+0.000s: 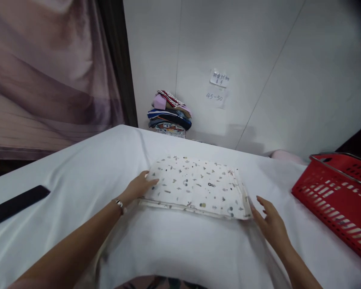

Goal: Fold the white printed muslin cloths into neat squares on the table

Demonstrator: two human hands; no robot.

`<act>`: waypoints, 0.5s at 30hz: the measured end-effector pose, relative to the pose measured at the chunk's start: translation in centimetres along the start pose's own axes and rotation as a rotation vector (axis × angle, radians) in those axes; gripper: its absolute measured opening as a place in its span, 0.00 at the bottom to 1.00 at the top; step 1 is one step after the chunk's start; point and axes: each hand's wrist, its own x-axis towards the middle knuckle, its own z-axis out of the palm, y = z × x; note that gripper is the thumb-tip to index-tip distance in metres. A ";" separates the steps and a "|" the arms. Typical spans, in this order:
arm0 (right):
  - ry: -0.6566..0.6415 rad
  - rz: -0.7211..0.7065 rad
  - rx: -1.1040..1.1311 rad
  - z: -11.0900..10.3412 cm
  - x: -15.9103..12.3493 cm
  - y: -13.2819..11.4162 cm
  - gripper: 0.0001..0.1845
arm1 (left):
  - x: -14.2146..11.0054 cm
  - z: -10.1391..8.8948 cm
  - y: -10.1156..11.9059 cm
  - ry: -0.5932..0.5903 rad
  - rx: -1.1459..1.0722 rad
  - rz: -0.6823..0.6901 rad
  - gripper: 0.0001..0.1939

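A folded cream cloth (198, 186) with small printed shapes lies flat on the white-covered table (180, 245), in the middle. My left hand (137, 187) rests at the cloth's left edge, fingers stretched out and touching it; a bracelet sits on that wrist. At the cloth's near right corner is my right hand (269, 220), with its fingers spread against the edge. Neither hand holds anything.
A stack of folded colourful cloths (170, 114) stands at the table's far edge against the white wall. A red plastic basket (339, 196) sits at the right. A black flat strip (13, 204) lies at the left. Paper notes (218, 86) hang on the wall.
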 end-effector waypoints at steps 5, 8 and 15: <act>-0.186 -0.542 -0.242 1.3 -1.3 -3.2 0.25 | -2.9 -0.9 -0.6 -0.011 0.124 0.071 0.37; -0.292 -0.628 -0.382 2.7 -1.0 -3.6 0.24 | -3.5 -1.8 -0.3 0.054 0.052 0.091 0.29; -0.333 -0.601 -0.356 2.0 0.9 -0.9 0.18 | -3.3 -3.0 1.1 -0.007 -0.689 0.025 0.27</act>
